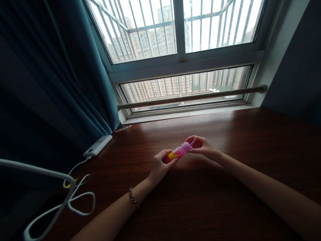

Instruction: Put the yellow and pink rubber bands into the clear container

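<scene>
A small bottle (pixel 176 153) with a pink cap and a pink, yellow and blue label is held tilted above the brown wooden surface (pixel 200 194). My left hand (pixel 162 164) is wrapped round its lower part, fingers closed on it. At the cap end, my right hand (pixel 200 146) has its fingers closed around the pink cap's edge and a thin pale loop (pixel 193 140). The exact grip of the right fingertips is too small to make out. A beaded bracelet circles my left wrist.
On the left, a white power strip or adapter (pixel 98 146) lies beside the blue curtain (pixel 82 83), with a looped white cable (pixel 86 194) below it. A pale curved tube (pixel 37 168) crosses the left foreground. A barred window and a horizontal rail (pixel 195 98) stand behind.
</scene>
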The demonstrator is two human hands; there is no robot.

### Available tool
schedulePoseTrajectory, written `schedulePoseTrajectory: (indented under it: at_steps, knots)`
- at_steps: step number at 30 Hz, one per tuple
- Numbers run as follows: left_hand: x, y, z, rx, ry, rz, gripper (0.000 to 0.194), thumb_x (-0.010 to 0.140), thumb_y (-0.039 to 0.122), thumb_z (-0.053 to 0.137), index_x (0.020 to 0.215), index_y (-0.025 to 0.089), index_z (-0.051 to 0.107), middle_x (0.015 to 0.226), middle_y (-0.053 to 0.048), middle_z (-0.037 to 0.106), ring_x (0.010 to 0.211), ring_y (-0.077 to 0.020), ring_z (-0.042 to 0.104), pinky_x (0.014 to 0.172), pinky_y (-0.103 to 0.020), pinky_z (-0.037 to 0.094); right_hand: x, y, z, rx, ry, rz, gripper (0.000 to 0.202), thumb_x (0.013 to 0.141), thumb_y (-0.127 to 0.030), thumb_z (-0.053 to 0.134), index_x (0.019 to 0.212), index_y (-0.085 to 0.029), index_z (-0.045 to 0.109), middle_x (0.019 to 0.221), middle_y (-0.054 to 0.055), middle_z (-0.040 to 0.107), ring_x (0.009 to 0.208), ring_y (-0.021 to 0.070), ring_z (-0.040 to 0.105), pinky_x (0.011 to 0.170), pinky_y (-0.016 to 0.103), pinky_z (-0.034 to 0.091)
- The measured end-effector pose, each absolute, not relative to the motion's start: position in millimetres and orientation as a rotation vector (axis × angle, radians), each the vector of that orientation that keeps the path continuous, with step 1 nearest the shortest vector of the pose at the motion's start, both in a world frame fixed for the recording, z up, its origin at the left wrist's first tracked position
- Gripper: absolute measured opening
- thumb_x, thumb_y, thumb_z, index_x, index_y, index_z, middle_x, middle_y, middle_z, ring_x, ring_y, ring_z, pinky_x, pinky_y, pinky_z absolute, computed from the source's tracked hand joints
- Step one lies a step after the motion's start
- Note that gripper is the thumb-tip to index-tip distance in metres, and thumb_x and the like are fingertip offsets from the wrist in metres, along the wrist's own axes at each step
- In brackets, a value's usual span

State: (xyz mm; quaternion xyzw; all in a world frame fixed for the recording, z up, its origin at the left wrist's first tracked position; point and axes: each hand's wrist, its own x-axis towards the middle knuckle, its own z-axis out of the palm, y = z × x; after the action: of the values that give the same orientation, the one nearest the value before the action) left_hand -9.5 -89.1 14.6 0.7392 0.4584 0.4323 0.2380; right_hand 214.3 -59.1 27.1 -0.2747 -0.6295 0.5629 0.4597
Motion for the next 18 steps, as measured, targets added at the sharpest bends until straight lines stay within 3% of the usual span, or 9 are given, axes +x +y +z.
schedulePoseTrajectory:
  at_steps: [2,4,6,8,11,14,16,18]
  knots:
    - [-10.1,-89.2,13.8,2.157,1.273,1.194,0.030,0.068,0.036,0.066,0.093,0.020,0.062,0.089,-0.006,0.063,0.081,-0.0215,0.057,0.073,-0.032,0.044,215.4,-57.9,25.3,-0.724,-1.620,1.315,0.042,0.061,-0.027,0.073,0.098,-0.016,0.058,0.085,0.003,0.063,0.077,0.0151,0.061,0.072,0.030,0.049]
    - [-10.7,-89.4,13.0,2.315,1.287,1.203,0.032,0.067,0.036,0.066,0.096,0.021,0.062,0.092,-0.007,0.061,0.086,-0.0230,0.055,0.078,-0.035,0.043,215.1,-57.4,21.0,-0.839,-1.680,1.211,0.034,0.068,-0.035,0.067,0.093,-0.014,0.059,0.071,0.001,0.063,0.061,0.0132,0.060,0.057,0.025,0.049]
    - [-11.3,-89.6,12.2,2.430,1.289,1.201,0.034,0.068,0.037,0.066,0.098,0.022,0.061,0.095,-0.008,0.060,0.088,-0.0236,0.054,0.080,-0.036,0.043,214.6,-57.4,15.8,-0.953,-1.717,1.123,0.034,0.079,-0.044,0.052,0.089,-0.013,0.060,0.054,-0.001,0.057,0.044,0.0105,0.054,0.041,0.020,0.040]
    - [-11.5,-89.4,11.7,2.481,1.294,1.194,0.034,0.069,0.037,0.065,0.099,0.022,0.060,0.095,-0.008,0.059,0.089,-0.0232,0.053,0.081,-0.036,0.042,214.9,-57.6,12.6,-0.993,-1.727,1.079,0.043,0.086,-0.047,0.036,0.090,-0.012,0.061,0.046,-0.002,0.052,0.037,0.0095,0.049,0.035,0.019,0.034]
    - [-11.3,-88.1,11.3,2.469,1.337,1.191,0.033,0.070,0.038,0.064,0.098,0.021,0.059,0.094,-0.007,0.059,0.087,-0.0219,0.054,0.079,-0.035,0.043,216.7,-58.9,14.5,-0.914,-1.718,1.023,0.040,0.083,-0.044,0.046,0.110,-0.016,0.053,0.072,0.003,0.062,0.052,0.0109,0.057,0.045,0.020,0.042]
    - [-10.9,-86.5,11.0,2.417,1.395,1.192,0.031,0.072,0.037,0.062,0.098,0.020,0.058,0.093,-0.006,0.058,0.086,-0.0205,0.053,0.077,-0.033,0.044,216.8,-60.3,18.2,-0.774,-1.696,1.034,0.066,0.068,-0.033,0.068,0.126,-0.023,0.037,0.109,0.008,0.055,0.077,0.0133,0.060,0.065,0.025,0.049]
    - [-10.8,-86.0,10.9,2.395,1.410,1.189,0.031,0.072,0.036,0.062,0.098,0.020,0.057,0.093,-0.005,0.058,0.086,-0.0197,0.053,0.077,-0.033,0.044,215.3,-60.0,17.2,-0.731,-1.663,1.104,0.072,0.065,-0.031,0.070,0.127,-0.023,0.033,0.107,0.007,0.055,0.078,0.0140,0.060,0.068,0.027,0.050]
    - [-10.9,-85.9,10.7,2.388,1.412,1.187,0.030,0.072,0.035,0.062,0.098,0.020,0.057,0.093,-0.005,0.058,0.086,-0.0191,0.053,0.078,-0.032,0.044,214.1,-58.7,13.5,-0.787,-1.644,1.135,0.065,0.069,-0.035,0.066,0.125,-0.020,0.035,0.085,0.003,0.061,0.065,0.0131,0.060,0.058,0.025,0.049]
